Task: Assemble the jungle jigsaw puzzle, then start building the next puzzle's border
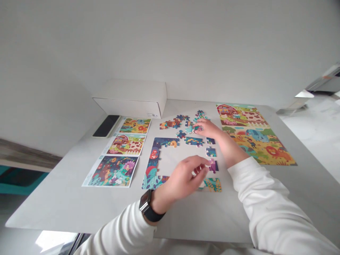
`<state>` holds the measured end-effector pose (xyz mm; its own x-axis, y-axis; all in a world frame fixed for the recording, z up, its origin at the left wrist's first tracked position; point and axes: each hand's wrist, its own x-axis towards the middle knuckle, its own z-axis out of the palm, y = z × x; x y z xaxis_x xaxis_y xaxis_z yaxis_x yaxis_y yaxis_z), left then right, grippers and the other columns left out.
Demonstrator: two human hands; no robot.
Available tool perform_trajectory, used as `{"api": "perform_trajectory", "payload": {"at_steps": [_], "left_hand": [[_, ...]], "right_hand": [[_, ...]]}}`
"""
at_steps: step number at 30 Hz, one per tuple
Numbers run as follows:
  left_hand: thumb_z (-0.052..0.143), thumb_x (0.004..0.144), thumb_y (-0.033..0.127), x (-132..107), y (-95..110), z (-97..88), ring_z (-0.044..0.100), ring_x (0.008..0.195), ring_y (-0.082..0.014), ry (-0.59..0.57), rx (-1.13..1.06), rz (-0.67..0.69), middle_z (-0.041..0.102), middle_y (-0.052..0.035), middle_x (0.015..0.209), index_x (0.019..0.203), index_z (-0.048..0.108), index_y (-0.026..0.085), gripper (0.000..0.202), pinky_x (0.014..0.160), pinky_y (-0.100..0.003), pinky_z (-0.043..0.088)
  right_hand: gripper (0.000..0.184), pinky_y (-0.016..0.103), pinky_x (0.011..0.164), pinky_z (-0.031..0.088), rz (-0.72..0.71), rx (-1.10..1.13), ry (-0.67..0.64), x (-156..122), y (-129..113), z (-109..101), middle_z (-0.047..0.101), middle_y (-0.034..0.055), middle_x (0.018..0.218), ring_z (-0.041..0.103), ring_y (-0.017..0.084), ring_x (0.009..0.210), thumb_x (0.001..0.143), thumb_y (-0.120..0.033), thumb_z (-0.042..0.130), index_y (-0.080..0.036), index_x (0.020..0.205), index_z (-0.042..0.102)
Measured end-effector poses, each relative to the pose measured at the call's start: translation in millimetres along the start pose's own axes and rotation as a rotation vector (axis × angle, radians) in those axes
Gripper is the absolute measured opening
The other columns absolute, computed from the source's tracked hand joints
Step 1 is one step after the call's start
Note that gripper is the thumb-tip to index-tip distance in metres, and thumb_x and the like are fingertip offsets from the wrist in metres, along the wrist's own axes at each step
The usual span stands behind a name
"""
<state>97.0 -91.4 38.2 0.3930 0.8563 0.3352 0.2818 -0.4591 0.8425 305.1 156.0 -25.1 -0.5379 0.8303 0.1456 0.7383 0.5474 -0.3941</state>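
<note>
A partly built jigsaw frame with dark blue jungle edges lies in the middle of the white table. My left hand, with a black watch on the wrist, hovers over its lower right part, fingers pinched on a puzzle piece near the purple edge pieces. My right hand reaches further back into a heap of loose pieces, fingers curled on one of them.
A finished farm puzzle lies at the right. Three picture cards lie at the left, a black phone beyond them. A white box stands against the wall.
</note>
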Motion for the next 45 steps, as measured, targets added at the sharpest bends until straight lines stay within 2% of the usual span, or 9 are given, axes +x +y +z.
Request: {"api": "perform_trajectory", "payload": {"at_steps": [3,7,12,18,21,24,27,34,45], "left_hand": [[0.060,0.106,0.027,29,-15,-38.2,0.070,0.088,-0.0153,0.150,0.107,-0.003,0.077,-0.0060,0.105,0.115,0.074,0.019,0.018,0.082,-0.026,0.057],[0.066,0.098,0.023,84,-66,-97.0,0.072,0.091,-0.0171,0.284,0.320,-0.075,0.078,-0.0044,0.103,0.111,0.074,0.022,0.016,0.084,-0.028,0.057],[0.074,0.091,0.024,155,-130,-138.3,0.074,0.103,-0.0223,0.149,0.612,-0.278,0.078,-0.0086,0.115,0.134,0.068,0.021,0.043,0.093,-0.033,0.056],[0.082,0.089,0.039,212,-159,-124.9,0.073,0.120,-0.0312,-0.143,0.816,-0.390,0.071,-0.0174,0.144,0.151,0.058,0.018,0.070,0.097,-0.035,0.055],[0.085,0.086,0.044,228,-165,-116.4,0.072,0.125,-0.0335,-0.272,0.887,-0.344,0.072,-0.0176,0.143,0.154,0.056,0.019,0.078,0.100,-0.036,0.054],[0.083,0.085,0.035,237,-170,-115.6,0.073,0.123,-0.0326,-0.345,0.909,-0.280,0.077,-0.0143,0.135,0.151,0.060,0.020,0.072,0.101,-0.036,0.054],[0.081,0.084,0.028,240,-174,-122.2,0.075,0.115,-0.0295,-0.350,0.836,-0.279,0.078,-0.0113,0.133,0.147,0.063,0.021,0.066,0.096,-0.034,0.056],[0.069,0.091,0.023,238,-181,-144.5,0.077,0.104,-0.0213,-0.166,0.672,-0.458,0.078,-0.0108,0.132,0.142,0.067,0.018,0.052,0.085,-0.027,0.057],[0.071,0.088,0.020,237,-170,-139.1,0.074,0.119,-0.0271,-0.397,0.974,-0.366,0.080,-0.0095,0.129,0.131,0.078,0.021,0.044,0.100,-0.030,0.055]], "right_hand": [[0.028,0.045,0.118,0.049,-0.049,0.003,0.020,1,1,0,0.074,0.0112,0.136,0.067,0.031,0.132,0.090,-0.034,0.079,-0.026,0.116,0.083],[0.020,0.043,0.112,0.051,-0.066,0.006,0.035,2,6,1,0.077,0.0093,0.122,0.069,0.030,0.123,0.087,-0.033,0.081,-0.026,0.106,0.082],[0.014,0.046,0.112,0.051,-0.006,-0.034,0.078,4,15,3,0.075,0.0104,0.128,0.068,0.030,0.125,0.088,-0.030,0.081,-0.026,0.101,0.083],[0.019,0.047,0.116,0.049,0.107,-0.113,0.208,3,29,-1,0.074,0.0124,0.130,0.066,0.030,0.128,0.095,-0.026,0.073,-0.024,0.111,0.083],[0.020,0.048,0.117,0.047,0.192,-0.135,0.228,3,32,-3,0.073,0.0118,0.133,0.065,0.031,0.129,0.095,-0.027,0.072,-0.026,0.112,0.083],[0.022,0.053,0.121,0.043,0.261,-0.160,0.258,4,30,-2,0.068,0.0137,0.143,0.060,0.034,0.137,0.097,-0.030,0.072,-0.026,0.115,0.083],[0.024,0.055,0.124,0.039,0.316,-0.166,0.302,5,28,-2,0.065,0.0154,0.149,0.056,0.036,0.143,0.099,-0.033,0.070,-0.025,0.118,0.083],[0.022,0.056,0.125,0.037,0.370,-0.147,0.334,4,27,-1,0.065,0.0143,0.149,0.055,0.035,0.143,0.098,-0.029,0.070,-0.025,0.115,0.083],[0.031,0.051,0.114,0.047,0.443,-0.191,0.232,3,25,-5,0.074,0.0122,0.136,0.065,0.034,0.130,0.101,-0.032,0.063,-0.025,0.127,0.079]]}}
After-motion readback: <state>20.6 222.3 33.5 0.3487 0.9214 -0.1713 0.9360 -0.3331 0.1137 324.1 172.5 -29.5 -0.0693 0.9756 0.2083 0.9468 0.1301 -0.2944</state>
